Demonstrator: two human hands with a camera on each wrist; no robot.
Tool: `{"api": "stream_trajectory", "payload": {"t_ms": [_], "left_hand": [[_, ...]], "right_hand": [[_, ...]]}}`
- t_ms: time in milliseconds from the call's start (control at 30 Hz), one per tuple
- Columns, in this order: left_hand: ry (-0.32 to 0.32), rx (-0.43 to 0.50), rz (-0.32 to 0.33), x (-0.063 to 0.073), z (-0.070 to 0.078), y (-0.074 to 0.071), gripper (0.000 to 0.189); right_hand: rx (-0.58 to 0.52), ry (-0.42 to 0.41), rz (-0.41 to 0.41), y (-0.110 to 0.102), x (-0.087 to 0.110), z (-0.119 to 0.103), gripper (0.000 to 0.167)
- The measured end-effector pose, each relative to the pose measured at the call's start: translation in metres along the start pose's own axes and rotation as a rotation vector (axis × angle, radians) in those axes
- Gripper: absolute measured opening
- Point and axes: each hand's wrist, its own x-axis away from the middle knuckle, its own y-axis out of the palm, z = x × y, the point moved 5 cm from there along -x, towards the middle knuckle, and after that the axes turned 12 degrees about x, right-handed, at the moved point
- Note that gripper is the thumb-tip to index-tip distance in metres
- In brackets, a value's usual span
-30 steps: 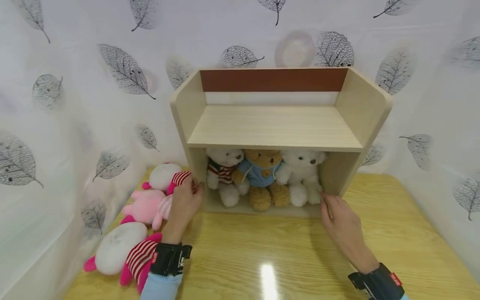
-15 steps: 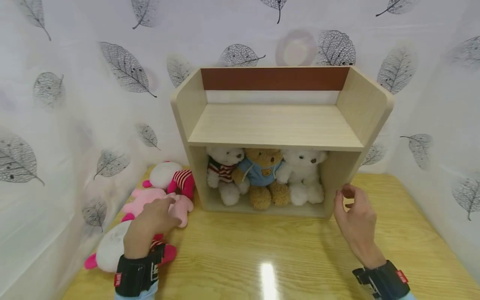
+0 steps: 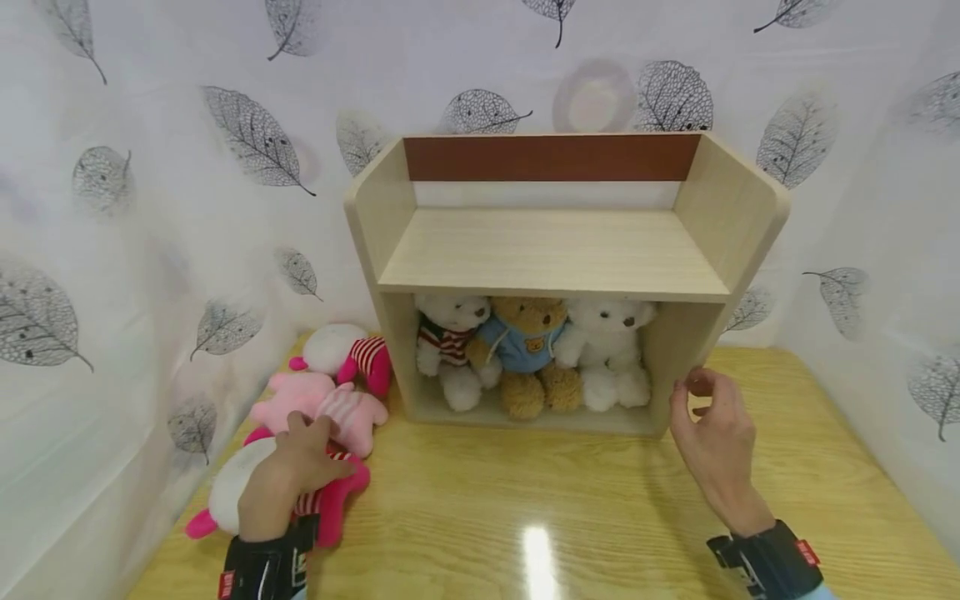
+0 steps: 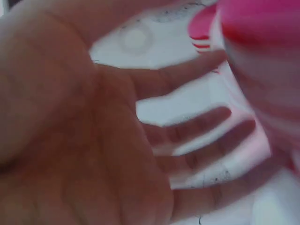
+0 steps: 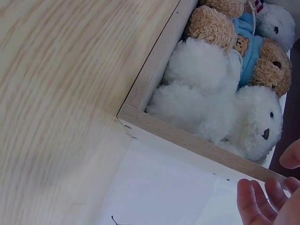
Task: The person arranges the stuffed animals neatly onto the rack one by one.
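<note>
My left hand point(image 3: 288, 471) is over the nearest plush toy point(image 3: 228, 492), which has a white head, pink limbs and a striped top. Its fingers are spread, and the left wrist view shows them extended toward blurred pink-and-striped plush point(image 4: 267, 79). Beyond lie a pink plush toy point(image 3: 356, 412) and another white-and-pink one point(image 3: 330, 346). My right hand point(image 3: 716, 442) is at the lower right side of a wooden shelf point(image 3: 555, 250). Thumb and loosely bent fingers are apart near the side panel's front edge point(image 5: 201, 143); contact is unclear.
Seated in the lower compartment are a white bear in a striped top point(image 3: 453, 333), a brown bear in a blue hoodie point(image 3: 528, 346) and a plain white bear point(image 3: 607, 358). A leaf-patterned curtain point(image 3: 165, 250) surrounds the wooden table point(image 3: 450, 508).
My left hand has left the shelf's lower left corner and moved toward me over the nearest plush toy, which has shifted slightly. My right hand has moved slightly right, its pinch loosened.
</note>
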Motion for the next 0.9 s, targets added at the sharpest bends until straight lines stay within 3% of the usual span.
{"api": "stream_trajectory", "payload": {"t_ms": [133, 267, 433, 633, 900], "left_hand": [[0.061, -0.01, -0.024, -0.002, 0.01, 0.009, 0.073], [0.101, -0.128, -0.05, 0.001, 0.019, 0.021, 0.086], [0.184, -0.247, -0.003, 0.005, 0.027, 0.034, 0.093], [0.28, -0.199, 0.016, 0.007, 0.041, 0.047, 0.081], [0.476, -0.128, -0.072, 0.006, 0.085, 0.077, 0.077]], "right_hand": [[-0.014, 0.017, 0.032, -0.001, -0.003, 0.0, 0.028], [-0.037, 0.059, 0.006, 0.0, -0.008, 0.002, 0.039], [-0.053, 0.075, -0.033, 0.003, -0.015, 0.008, 0.043], [-0.034, 0.059, -0.089, 0.007, -0.016, 0.01, 0.035], [-0.016, 0.039, -0.112, 0.008, -0.016, 0.01, 0.032]]}}
